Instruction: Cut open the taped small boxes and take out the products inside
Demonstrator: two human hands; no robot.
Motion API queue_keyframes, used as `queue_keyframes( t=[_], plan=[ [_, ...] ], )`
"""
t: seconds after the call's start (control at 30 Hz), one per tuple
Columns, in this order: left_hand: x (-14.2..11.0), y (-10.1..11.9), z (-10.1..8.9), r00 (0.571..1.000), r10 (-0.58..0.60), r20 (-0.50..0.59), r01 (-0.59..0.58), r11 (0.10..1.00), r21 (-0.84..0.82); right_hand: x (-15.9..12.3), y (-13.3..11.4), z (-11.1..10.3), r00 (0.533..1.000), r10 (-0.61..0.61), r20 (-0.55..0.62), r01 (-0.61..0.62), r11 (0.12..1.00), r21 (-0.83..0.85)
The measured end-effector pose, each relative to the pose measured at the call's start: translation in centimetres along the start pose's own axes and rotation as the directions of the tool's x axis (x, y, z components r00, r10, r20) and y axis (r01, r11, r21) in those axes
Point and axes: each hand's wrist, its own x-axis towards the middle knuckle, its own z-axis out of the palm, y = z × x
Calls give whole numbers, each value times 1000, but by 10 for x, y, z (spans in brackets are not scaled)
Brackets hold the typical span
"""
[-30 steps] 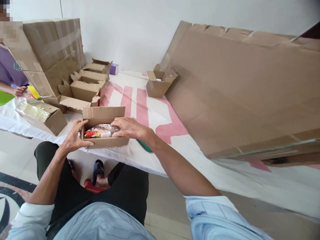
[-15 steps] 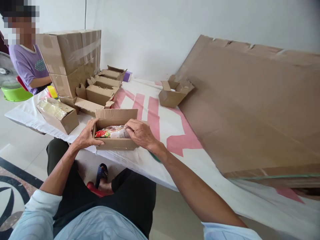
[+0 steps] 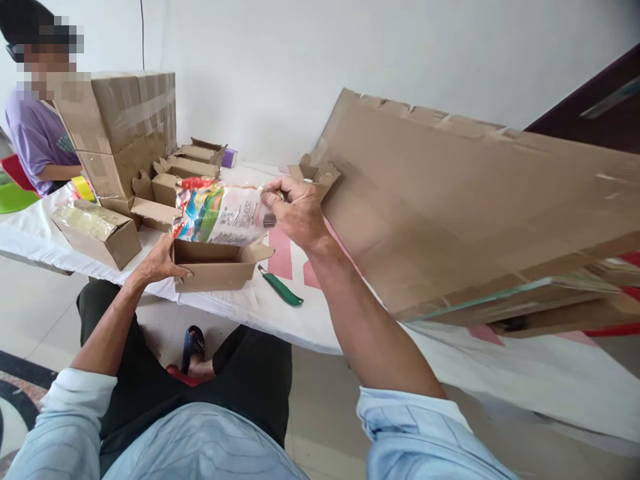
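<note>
My right hand (image 3: 296,208) pinches the right end of a colourful plastic packet (image 3: 225,212), red, green and blue at one end and white with print at the other. The packet hangs above an open cardboard box (image 3: 215,277) at the table's front edge. My left hand (image 3: 163,261) grips that box at its left end, thumb on the front wall and the fingers partly hidden behind. To the right of the box lies a green-handled knife (image 3: 283,289).
Open small boxes (image 3: 167,190) stand behind, next to a stack of taped cartons (image 3: 127,120). A taped box (image 3: 97,230) sits at left, near a yellow tape roll (image 3: 83,189). A large cardboard carton (image 3: 450,213) leans at right. A person in purple (image 3: 37,133) sits far left.
My right hand has lifted the packet up out of the box. The left hand stays on the box. The view has turned right, and the green knife now shows fully.
</note>
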Motion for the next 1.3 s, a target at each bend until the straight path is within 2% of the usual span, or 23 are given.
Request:
queue_keyframes(
  t=[0.1, 0.2, 0.23, 0.3, 0.37, 0.4, 0.43, 0.47, 0.5, 0.57, 0.6, 0.67, 0.77, 0.87, 0.97, 1.07, 1.17, 1.3],
  plan=[
    [-1, -3, -4, 1000, -16, -6, 16, 999, 30, 18, 3, -11, 997, -9, -74, 14, 997, 72],
    [-4, 1, -11, 999, -14, -31, 15, 999, 52, 23, 4, -15, 996, -7, -89, 16, 995, 94],
    [-6, 5, -14, 997, -1, -76, 5, 999, 53, 23, 3, -15, 996, -10, -88, 18, 996, 89],
    [-10, 18, -19, 969, 17, -248, -11, 1000, 27, 20, -3, -15, 997, -20, -81, 25, 998, 64],
    [-14, 34, -21, 904, -46, -425, -3, 994, -113, 15, -14, -14, 997, -40, -64, 42, 998, 38],
    [-16, 43, -20, 885, -118, -450, 6, 970, -242, 11, -22, -13, 997, -58, -52, 60, 998, 34],
    [-19, 51, -18, 892, -198, -408, 22, 918, -397, 7, -30, -11, 996, -82, -39, 83, 996, 37],
    [-21, 57, -15, 917, -258, -306, 50, 833, -552, 3, -38, -9, 994, -106, -24, 107, 993, 46],
    [-24, 63, -12, 945, -280, -172, 91, 727, -680, -2, -47, -8, 992, -126, -5, 126, 991, 54],
    [-31, 71, -3, 971, -233, 55, 176, 538, -824, -14, -59, -4, 990, -131, 45, 128, 990, 56],
    [-36, 73, 2, 973, -204, 109, 196, 480, -855, -21, -63, -2, 991, -113, 68, 109, 993, 51],
    [-45, 77, 12, 978, -181, 104, 175, 437, -882, -37, -62, 4, 995, -52, 81, 48, 997, 53],
    [-58, 83, 26, 982, -189, 24, 110, 461, -880, -61, -49, 16, 998, 65, 24, -67, 989, 131],
    [-66, 90, 39, 979, -197, -44, 59, 486, -872, -87, -37, 33, 977, 211, -9, -202, 946, 255],
    [-71, 92, 52, 972, -190, -141, -13, 551, -834, -111, -36, 51, 944, 326, 40, -316, 867, 385],
    [-77, 86, 64, 957, -201, -211, -34, 642, -766, -130, -40, 63, 919, 380, 104, -385, 806, 450],
    [-85, 79, 73, 950, -219, -223, -15, 682, -731, -141, -39, 70, 895, 431, 119, -430, 757, 492],
    [-93, 79, 76, 954, -224, -199, 12, 690, -723, -149, -28, 74, 867, 494, 69, -452, 719, 529]
  ],
)
